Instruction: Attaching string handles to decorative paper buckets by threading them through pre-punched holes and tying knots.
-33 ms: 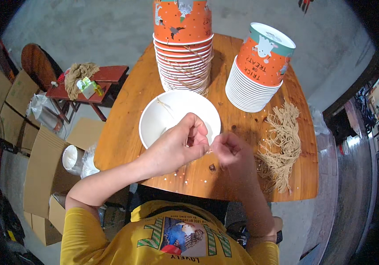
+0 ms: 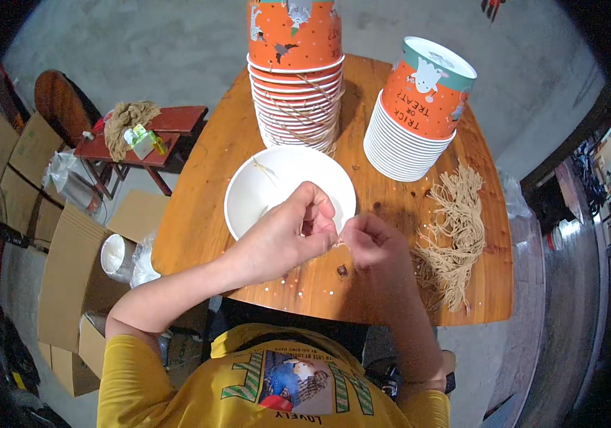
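Observation:
A white paper bucket (image 2: 247, 187) lies with its open mouth toward me on the wooden table, a thin tan cord (image 2: 265, 170) against its inner wall. In front of its lower right rim, my left hand (image 2: 295, 232) is closed in a pinch, thumb against fingertips. My right hand (image 2: 375, 242) pinches close beside it, slightly blurred. A tiny pale bit shows between the fingertips; what they hold is too small to make out. A bundle of tan cords (image 2: 455, 239) lies right of my right hand.
Behind the bucket stands a tall stack of orange paper buckets (image 2: 295, 100); a second upside-down stack (image 2: 419, 110) is at the right. Small white dots are scattered on the table (image 2: 198, 214). At left are cardboard boxes (image 2: 70, 278) and a red bench (image 2: 177, 118) with more cord.

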Action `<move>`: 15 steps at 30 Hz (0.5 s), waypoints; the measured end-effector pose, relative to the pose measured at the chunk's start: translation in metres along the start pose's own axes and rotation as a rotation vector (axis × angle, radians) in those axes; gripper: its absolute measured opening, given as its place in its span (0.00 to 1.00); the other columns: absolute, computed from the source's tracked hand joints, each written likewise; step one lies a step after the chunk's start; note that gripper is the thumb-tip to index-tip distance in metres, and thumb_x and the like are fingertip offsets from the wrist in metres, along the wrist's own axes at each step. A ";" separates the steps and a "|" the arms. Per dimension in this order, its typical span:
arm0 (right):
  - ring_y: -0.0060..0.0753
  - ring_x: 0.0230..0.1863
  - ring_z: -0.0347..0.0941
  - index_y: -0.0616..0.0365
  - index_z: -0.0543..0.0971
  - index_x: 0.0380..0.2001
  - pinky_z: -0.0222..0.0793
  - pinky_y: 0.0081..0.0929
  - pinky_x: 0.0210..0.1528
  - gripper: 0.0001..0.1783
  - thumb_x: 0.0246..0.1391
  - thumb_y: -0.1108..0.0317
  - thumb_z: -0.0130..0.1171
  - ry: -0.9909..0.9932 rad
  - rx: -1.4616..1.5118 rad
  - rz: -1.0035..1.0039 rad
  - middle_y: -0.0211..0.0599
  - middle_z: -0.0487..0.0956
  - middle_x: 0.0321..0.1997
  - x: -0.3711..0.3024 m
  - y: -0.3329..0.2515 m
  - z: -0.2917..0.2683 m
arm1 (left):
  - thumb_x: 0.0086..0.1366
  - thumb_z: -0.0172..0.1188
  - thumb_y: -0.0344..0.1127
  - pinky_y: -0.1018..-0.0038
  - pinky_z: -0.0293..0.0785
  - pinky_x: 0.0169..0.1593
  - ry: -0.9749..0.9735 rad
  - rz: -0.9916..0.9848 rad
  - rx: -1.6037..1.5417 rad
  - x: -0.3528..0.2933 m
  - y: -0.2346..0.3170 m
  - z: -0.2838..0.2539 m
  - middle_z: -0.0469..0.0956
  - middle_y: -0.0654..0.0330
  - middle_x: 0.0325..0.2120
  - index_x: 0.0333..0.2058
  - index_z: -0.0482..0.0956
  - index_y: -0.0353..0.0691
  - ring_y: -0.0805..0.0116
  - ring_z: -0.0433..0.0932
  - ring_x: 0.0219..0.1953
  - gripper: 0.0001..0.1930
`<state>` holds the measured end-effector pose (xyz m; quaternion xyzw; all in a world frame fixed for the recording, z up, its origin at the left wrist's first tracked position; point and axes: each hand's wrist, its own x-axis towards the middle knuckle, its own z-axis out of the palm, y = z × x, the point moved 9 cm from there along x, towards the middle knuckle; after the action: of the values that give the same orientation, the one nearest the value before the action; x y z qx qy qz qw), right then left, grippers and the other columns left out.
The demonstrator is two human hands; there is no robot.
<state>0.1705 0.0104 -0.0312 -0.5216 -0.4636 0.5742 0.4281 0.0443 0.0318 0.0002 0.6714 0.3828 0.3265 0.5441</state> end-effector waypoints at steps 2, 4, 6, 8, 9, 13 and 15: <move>0.06 0.20 0.55 0.57 0.76 0.31 0.49 0.11 0.22 0.05 0.58 0.70 0.52 -0.012 0.105 0.039 0.16 0.66 0.20 -0.001 0.005 -0.005 | 0.62 0.58 0.26 0.81 0.69 0.38 -0.014 0.001 -0.019 0.003 0.002 0.002 0.69 0.67 0.28 0.39 0.64 0.35 0.81 0.68 0.32 0.11; 0.07 0.19 0.53 0.57 0.76 0.31 0.46 0.12 0.21 0.06 0.59 0.69 0.51 -0.034 0.214 0.080 0.17 0.65 0.19 -0.003 0.007 -0.004 | 0.62 0.57 0.26 0.82 0.69 0.38 -0.020 -0.007 -0.028 0.004 -0.001 0.003 0.69 0.67 0.28 0.40 0.64 0.35 0.81 0.68 0.32 0.11; 0.06 0.20 0.55 0.57 0.76 0.31 0.49 0.11 0.23 0.04 0.58 0.72 0.53 0.015 0.184 0.025 0.17 0.65 0.19 -0.005 -0.003 -0.007 | 0.62 0.58 0.25 0.83 0.68 0.39 -0.024 -0.053 -0.053 0.004 -0.003 0.001 0.70 0.67 0.30 0.40 0.64 0.36 0.82 0.69 0.33 0.12; 0.13 0.22 0.62 0.56 0.77 0.32 0.57 0.15 0.25 0.02 0.56 0.71 0.56 0.052 0.074 -0.122 0.19 0.69 0.21 -0.001 0.002 -0.012 | 0.62 0.58 0.25 0.84 0.68 0.40 -0.038 -0.093 -0.080 0.004 -0.007 0.001 0.70 0.67 0.31 0.40 0.64 0.38 0.82 0.69 0.35 0.12; 0.19 0.23 0.68 0.55 0.77 0.34 0.66 0.20 0.27 0.04 0.54 0.70 0.59 0.086 -0.036 -0.269 0.22 0.74 0.23 -0.003 -0.005 -0.014 | 0.62 0.59 0.25 0.84 0.68 0.40 -0.046 -0.089 -0.097 0.005 -0.009 0.002 0.70 0.67 0.31 0.40 0.64 0.38 0.82 0.69 0.35 0.12; 0.21 0.25 0.71 0.57 0.77 0.35 0.69 0.23 0.30 0.05 0.53 0.72 0.60 0.120 -0.512 -0.443 0.27 0.75 0.22 -0.013 -0.024 -0.004 | 0.62 0.59 0.26 0.84 0.68 0.41 -0.047 -0.105 -0.089 0.004 -0.007 0.002 0.70 0.68 0.32 0.41 0.64 0.38 0.82 0.69 0.36 0.12; 0.20 0.27 0.72 0.59 0.76 0.35 0.70 0.25 0.32 0.06 0.55 0.69 0.59 0.140 -0.485 -0.380 0.30 0.76 0.23 -0.011 -0.020 -0.008 | 0.62 0.59 0.26 0.84 0.68 0.41 -0.053 -0.111 -0.085 0.005 -0.007 0.003 0.70 0.68 0.32 0.41 0.65 0.38 0.82 0.69 0.36 0.12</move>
<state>0.1798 0.0040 -0.0096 -0.5508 -0.6457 0.3193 0.4216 0.0481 0.0357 -0.0068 0.6339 0.3908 0.2937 0.5993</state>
